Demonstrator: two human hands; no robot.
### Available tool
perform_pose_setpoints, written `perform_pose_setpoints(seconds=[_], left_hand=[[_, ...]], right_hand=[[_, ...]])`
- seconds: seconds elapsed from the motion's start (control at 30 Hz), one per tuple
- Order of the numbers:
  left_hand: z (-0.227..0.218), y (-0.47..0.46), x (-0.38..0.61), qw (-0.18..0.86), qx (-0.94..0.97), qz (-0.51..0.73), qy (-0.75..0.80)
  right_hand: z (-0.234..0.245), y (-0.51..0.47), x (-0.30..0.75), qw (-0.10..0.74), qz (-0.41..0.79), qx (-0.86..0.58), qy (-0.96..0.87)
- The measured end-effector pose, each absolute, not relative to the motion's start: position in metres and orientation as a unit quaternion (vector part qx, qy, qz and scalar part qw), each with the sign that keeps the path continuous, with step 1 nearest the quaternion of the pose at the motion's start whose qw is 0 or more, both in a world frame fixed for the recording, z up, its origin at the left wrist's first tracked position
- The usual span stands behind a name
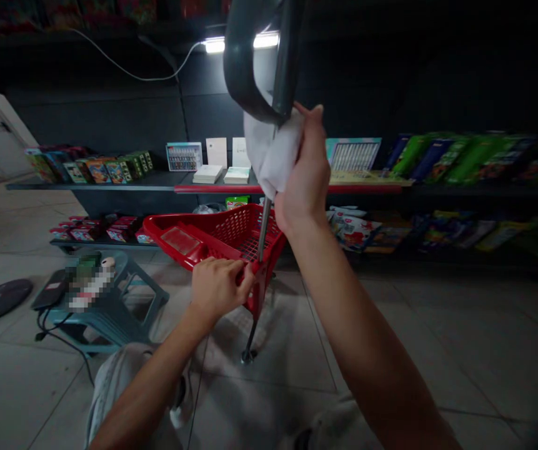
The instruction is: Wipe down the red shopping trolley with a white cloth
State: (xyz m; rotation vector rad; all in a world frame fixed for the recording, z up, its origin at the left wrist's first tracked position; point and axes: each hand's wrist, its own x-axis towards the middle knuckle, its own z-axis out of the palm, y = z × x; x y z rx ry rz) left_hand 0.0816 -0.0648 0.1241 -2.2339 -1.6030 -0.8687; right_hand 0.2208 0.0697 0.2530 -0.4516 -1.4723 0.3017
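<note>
A red plastic shopping basket [182, 250] on wheels stands tilted before me, with slotted walls. From its near end a thin metal pole [264, 232] rises to a dark grey loop handle [240, 69]. My right hand [308, 172] is closed on a white cloth [269, 153], which is bunched around the pole just under the handle. Lower down, my left hand [219, 284] grips the near rim of the basket, fingers curled over it. Part of the pole is hidden by the cloth.
A blue-grey plastic stool [109, 315] at left carries a black device [52, 290] with cables and some blurred items. Behind the basket, a dark shelf [151, 181] holds boxes, notepads [209, 174] and green packets [477, 159]. A round dark base [4, 301] stands far left.
</note>
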Motion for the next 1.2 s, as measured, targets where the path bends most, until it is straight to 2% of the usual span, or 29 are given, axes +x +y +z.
perform_pose_setpoints(seconds=[0.07,0.13,0.3,0.4,0.7,0.9,1.2], left_hand=[[0.124,-0.062,0.074,0.134,-0.767,-0.312,-0.544],[0.123,-0.057,0.065,0.14,-0.763,-0.32,-0.545],[0.119,-0.037,0.033,0.153,-0.759,-0.341,-0.533],[0.116,-0.023,0.013,0.154,-0.76,-0.364,-0.516],[0.108,-0.006,-0.013,0.158,-0.765,-0.422,-0.46],[0.104,0.003,-0.035,0.16,-0.773,-0.454,-0.414],[0.096,-0.002,-0.078,0.179,-0.694,-0.508,-0.478]], right_hand=[[0.252,0.057,0.201,0.731,0.133,-0.204,-0.637],[0.23,0.04,0.187,0.733,0.129,-0.242,-0.623],[0.129,0.02,0.168,0.671,0.134,-0.31,-0.66],[0.087,0.026,0.163,0.635,0.146,-0.307,-0.694],[0.063,0.038,0.168,0.567,0.115,-0.294,-0.761],[0.028,0.059,0.211,0.468,0.044,-0.305,-0.829],[-0.016,0.109,0.282,0.405,0.038,-0.389,-0.827]])
